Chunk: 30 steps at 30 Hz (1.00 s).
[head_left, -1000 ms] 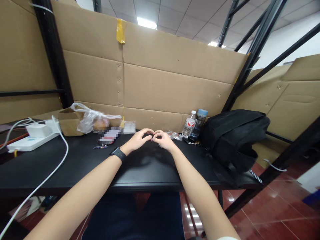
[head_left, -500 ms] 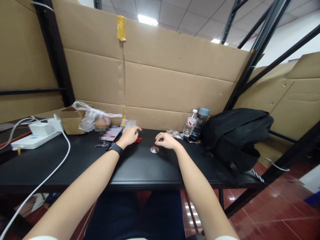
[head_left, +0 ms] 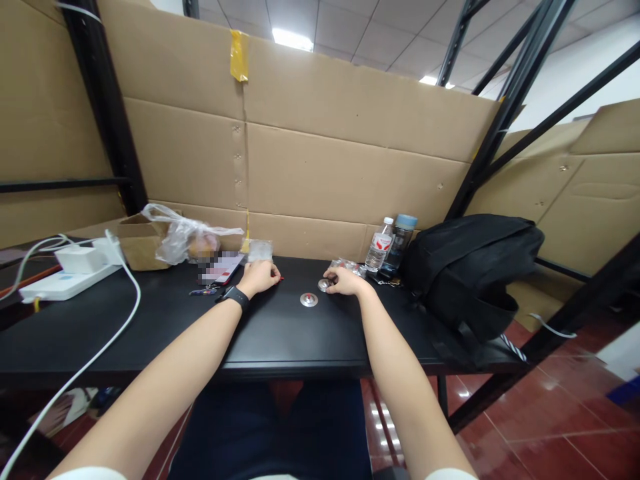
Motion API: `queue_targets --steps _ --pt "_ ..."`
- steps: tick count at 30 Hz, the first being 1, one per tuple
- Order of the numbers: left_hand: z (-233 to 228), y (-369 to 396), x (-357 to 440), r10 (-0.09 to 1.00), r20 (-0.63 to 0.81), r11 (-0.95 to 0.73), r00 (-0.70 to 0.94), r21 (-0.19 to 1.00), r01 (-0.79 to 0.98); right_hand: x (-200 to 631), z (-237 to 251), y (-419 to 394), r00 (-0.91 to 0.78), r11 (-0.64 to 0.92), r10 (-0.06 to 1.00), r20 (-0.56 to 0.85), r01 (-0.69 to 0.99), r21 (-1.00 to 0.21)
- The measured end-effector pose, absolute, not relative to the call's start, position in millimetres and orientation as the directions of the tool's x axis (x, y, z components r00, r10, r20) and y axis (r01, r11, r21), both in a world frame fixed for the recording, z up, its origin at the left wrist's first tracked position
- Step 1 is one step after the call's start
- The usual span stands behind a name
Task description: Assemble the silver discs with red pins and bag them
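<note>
At the left edge of the tabletop (head_left: 150,333) a white power strip (head_left: 65,283) was seen, with a white cable (head_left: 131,293) run off the front edge. Behind it, along the back edge, a cardboard box (head_left: 137,243) and a plastic bag (head_left: 183,240) were set side by side. The left hand (head_left: 260,277), a black watch (head_left: 233,297) worn at its wrist, was laid near the back edge with the fingers curled over small red pieces (head_left: 278,278), of which only a tip was shown; whether any was gripped could not be told. A small metal disc (head_left: 309,300) was left alone on the tabletop between the two hands, touched by neither. The right hand (head_left: 345,281) was closed narrowly about a second small metal piece (head_left: 324,285), just in front of some clear packets (head_left: 350,268). Two bottles (head_left: 390,245) and a black backpack (head_left: 470,273) were stood at the right end. By judgement, one disc appeared finished with and set down, while the pieces under both hands were yet to be brought together.
</note>
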<state>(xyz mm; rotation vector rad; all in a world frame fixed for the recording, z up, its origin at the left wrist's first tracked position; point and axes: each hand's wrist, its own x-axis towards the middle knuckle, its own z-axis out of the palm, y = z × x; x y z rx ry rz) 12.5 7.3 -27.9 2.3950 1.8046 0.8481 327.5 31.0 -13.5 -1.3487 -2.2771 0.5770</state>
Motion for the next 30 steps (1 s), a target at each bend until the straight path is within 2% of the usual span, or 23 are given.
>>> queue_targets --steps 6,14,17,20,24,27,30 --pt "-26 4 16 0.881 0.448 -0.330 0.153 0.351 0.876 326 -14 31 -0.477 0.499 0.856 0.201 0.656 -0.566" --pt "-15 -3 29 0.841 0.516 -0.446 0.164 0.490 0.749 328 -14 32 -0.464 0.498 0.860 0.213 0.672 -0.548" --pt "-13 -6 33 0.834 0.522 -0.476 0.181 0.514 0.714 325 -9 26 -0.453 0.514 0.854 0.256 0.657 -0.552" --pt "-10 -12 38 0.820 0.535 -0.510 0.205 0.519 0.686 313 -1 16 -0.449 0.544 0.832 0.326 0.541 -0.642" --pt "-6 -20 48 0.801 0.560 -0.546 0.214 0.536 0.644 285 4 1 -0.418 0.539 0.805 0.421 0.217 -0.814" --pt "-7 -22 55 0.775 0.607 -0.569 0.177 0.548 0.613 266 4 -8 -0.381 0.529 0.797 0.469 0.066 -0.846" --pt "-11 -19 58 0.721 0.681 -0.619 0.133 0.546 0.565 255 3 -14 -0.361 0.522 0.799 0.481 0.019 -0.853"
